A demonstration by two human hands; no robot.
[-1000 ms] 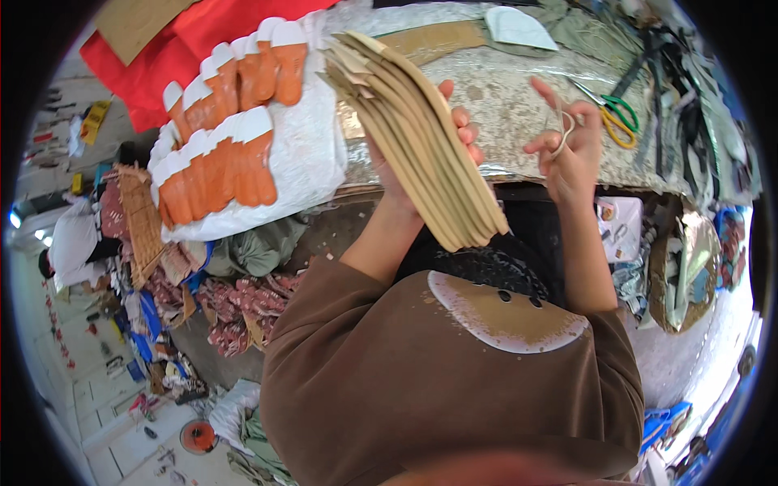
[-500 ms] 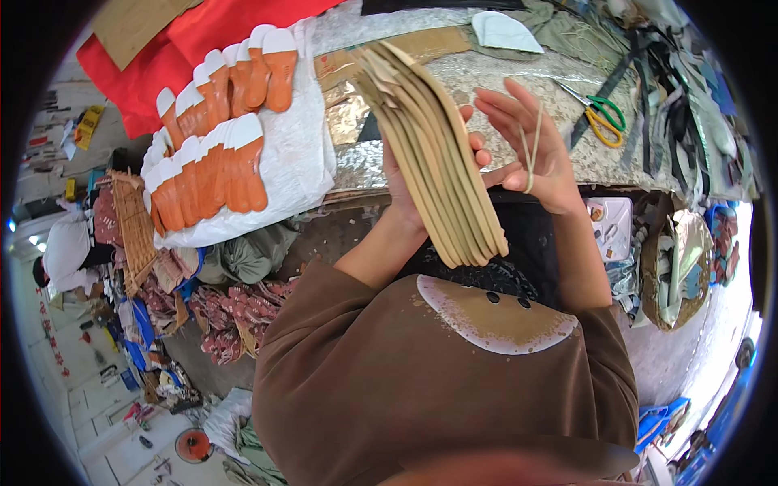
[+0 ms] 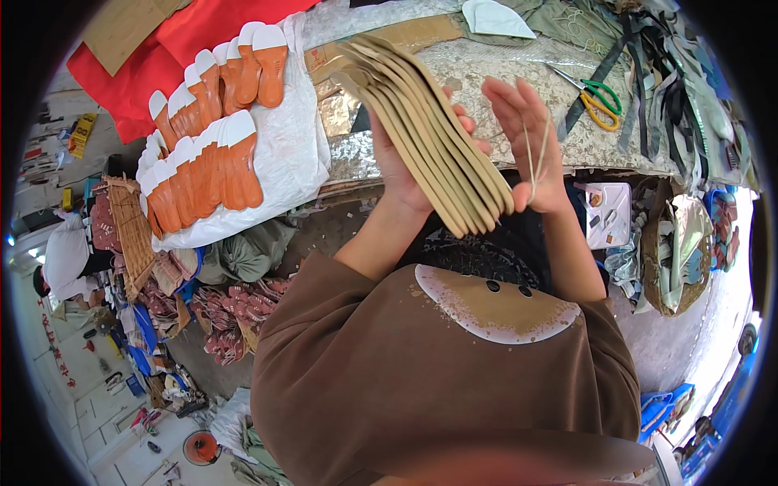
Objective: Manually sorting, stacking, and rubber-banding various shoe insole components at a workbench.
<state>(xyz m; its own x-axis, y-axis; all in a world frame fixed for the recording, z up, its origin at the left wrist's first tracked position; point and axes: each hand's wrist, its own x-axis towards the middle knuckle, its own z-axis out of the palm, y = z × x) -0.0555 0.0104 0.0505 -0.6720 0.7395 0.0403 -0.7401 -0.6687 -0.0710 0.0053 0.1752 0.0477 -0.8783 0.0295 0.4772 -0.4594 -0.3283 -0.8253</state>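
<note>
- Worn, pale worktable [image 3: 494, 71] spreads before the person, cluttered at both ends.
- Left hand [image 3: 395, 166]: fingers wrapped around a stack of tan strips [image 3: 438, 150], held tilted above the table's near edge.
- Right hand [image 3: 545, 158]: fingers extended, a cream band [image 3: 530, 150] looped over them, just beside the stack; I cannot tell whether the thumb touches it.
- Farther right: scissors [image 3: 581, 85] with green and yellow handles, then dark strips [image 3: 674, 109].
- Farther left: orange-and-white insoles [image 3: 239, 166] in two rows on a white sheet [image 3: 296, 134], near red cloth [image 3: 174, 50].

Orange/wht insoles [image 3: 241, 174] on wht sheet [image 3: 293, 150], L side of counter [image 3: 579, 138]; red cloth [image 3: 190, 44] behind. Grn/yel-handled scissors [image 3: 587, 88] lie R, nr blk straps [image 3: 674, 113].
</note>
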